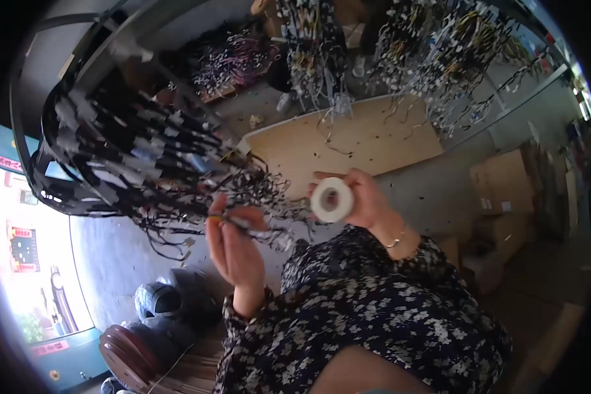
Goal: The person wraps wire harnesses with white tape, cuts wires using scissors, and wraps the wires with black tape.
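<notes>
My right hand (369,202) holds a roll of white tape (320,202), its round core facing me. To the left, my left hand (233,246) is closed, with thumb and fingers pinched on a thin dark cable (240,222). That cable appears to belong to the big bundle of black wire harnesses (144,151) hanging from a rack at the left. The loose wire ends, with small connectors, hang just behind and above my left hand. Whether a strip of tape runs between the roll and the cable cannot be made out.
More wire bundles (453,52) hang at the back from a metal rail. A flat tan board (348,141) lies beneath them on the floor. Cardboard boxes (502,180) stand at the right. Wire spools (134,354) sit at the lower left, near a bright doorway (33,256).
</notes>
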